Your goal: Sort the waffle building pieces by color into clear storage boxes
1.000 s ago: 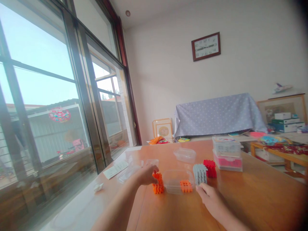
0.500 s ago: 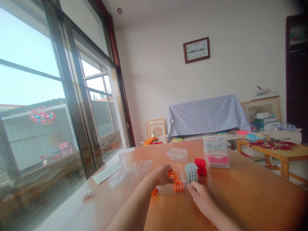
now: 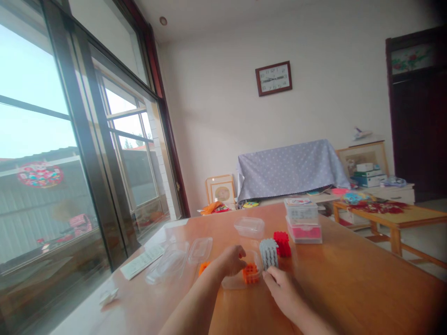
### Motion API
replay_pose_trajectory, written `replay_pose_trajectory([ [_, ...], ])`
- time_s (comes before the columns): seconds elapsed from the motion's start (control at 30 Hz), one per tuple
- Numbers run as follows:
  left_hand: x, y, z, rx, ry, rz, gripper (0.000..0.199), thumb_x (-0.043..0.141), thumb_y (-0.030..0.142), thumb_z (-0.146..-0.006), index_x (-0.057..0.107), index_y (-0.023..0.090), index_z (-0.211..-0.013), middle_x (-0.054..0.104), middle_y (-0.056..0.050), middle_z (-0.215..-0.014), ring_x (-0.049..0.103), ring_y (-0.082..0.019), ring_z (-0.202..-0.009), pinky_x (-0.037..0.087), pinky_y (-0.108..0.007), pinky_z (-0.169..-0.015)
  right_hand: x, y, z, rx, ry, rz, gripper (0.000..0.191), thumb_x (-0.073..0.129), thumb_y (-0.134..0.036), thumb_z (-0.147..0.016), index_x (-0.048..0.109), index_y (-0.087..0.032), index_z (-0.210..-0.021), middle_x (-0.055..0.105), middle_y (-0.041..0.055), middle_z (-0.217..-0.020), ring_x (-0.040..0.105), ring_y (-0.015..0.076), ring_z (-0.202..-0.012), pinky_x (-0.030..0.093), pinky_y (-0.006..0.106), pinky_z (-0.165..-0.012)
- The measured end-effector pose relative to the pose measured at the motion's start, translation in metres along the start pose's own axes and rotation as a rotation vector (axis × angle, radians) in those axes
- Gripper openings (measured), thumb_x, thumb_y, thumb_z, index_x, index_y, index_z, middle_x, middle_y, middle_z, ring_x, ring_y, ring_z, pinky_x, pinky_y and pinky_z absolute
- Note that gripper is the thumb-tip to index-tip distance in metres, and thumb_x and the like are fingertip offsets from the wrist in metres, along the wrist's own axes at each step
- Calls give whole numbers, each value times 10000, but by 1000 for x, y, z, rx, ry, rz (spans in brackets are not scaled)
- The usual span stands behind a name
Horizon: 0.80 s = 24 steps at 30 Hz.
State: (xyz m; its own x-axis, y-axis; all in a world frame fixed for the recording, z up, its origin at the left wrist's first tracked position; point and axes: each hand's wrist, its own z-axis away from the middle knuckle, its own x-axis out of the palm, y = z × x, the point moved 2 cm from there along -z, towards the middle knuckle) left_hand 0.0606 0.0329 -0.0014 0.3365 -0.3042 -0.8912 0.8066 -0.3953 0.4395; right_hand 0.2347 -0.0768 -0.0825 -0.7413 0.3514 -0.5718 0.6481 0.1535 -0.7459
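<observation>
My left hand [image 3: 234, 260] is over a shallow clear plastic container [image 3: 230, 283], its fingers curled but apart, with nothing visible between them. Just below its fingertips, an orange lattice block [image 3: 250, 274] sits in the container. Another orange piece [image 3: 204, 267] shows left of my left wrist, partly hidden by the arm. My right hand [image 3: 279, 281] has its fingers pressed together by the container's right rim and the lower end of a grey ridged block [image 3: 268, 255]; what they grip is too small to tell. A red block [image 3: 282, 244] stands behind the grey one.
Clear tubs and lids [image 3: 169, 264] lie at the left beside a printed sheet [image 3: 143, 262] and a crumpled wrapper [image 3: 109, 296]. Another clear tub [image 3: 249, 227] is farther back. Stacked boxes [image 3: 304, 232], one with pink contents, stand behind the red block.
The view has turned slightly right. The orange piece that was at my left fingertips no longer shows there, and those fingers have parted. More orange shows left of my left wrist.
</observation>
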Motion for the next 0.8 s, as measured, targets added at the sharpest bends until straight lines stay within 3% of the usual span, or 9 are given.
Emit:
replay_pose_trajectory([
  [0.17,11,-7,-6,-103,-112,62,363,609,381,-978,592,165,-1269,632,-89,-1248,654,-216,-1044,579,-429,-882,-1,-1,0,9,-5,14,401,417,-485,-978,456,-226,-675,499,-56,-548,461,126,-538,230,253,-541],
  [0.33,8,-3,-3,-99,-86,109,287,680,267,-890,632,180,-1159,706,-61,-1003,715,-200,-814,588,-329,-690,-1,-1,0,20,-23,-17,417,403,-506,-982,440,-226,-675,489,-55,-549,465,126,-540,242,251,-535],
  [0.47,-19,-4,13,-49,10,115,319,644,213,-827,634,190,-1145,734,-72,-994,725,-199,-753,554,-290,-626,-1,1,1,26,-33,-40,428,389,-532,-984,423,-232,-681,465,-56,-550,467,130,-538,249,252,-529],
  [0.6,-62,-22,38,0,128,47,349,679,265,-788,668,194,-1130,735,-83,-1099,696,-235,-968,545,-310,-798,2,7,0,14,-54,-37,416,381,-519,-984,420,-235,-683,441,-59,-544,480,135,-534,245,260,-524],
  [0.7,-86,-42,58,8,139,4,406,704,304,-769,672,178,-1153,731,-91,-1123,687,-247,-1001,543,-316,-829,5,11,-1,5,-58,-51,410,385,-518,-981,428,-235,-687,440,-61,-540,489,138,-534,242,263,-523],
  [0.8,-96,-62,75,11,110,-40,508,764,338,-711,667,171,-1181,719,-96,-1155,684,-261,-1021,549,-325,-841,8,16,-1,5,-57,-49,418,390,-525,-976,436,-234,-681,449,-59,-536,478,139,-528,246,266,-528],
])
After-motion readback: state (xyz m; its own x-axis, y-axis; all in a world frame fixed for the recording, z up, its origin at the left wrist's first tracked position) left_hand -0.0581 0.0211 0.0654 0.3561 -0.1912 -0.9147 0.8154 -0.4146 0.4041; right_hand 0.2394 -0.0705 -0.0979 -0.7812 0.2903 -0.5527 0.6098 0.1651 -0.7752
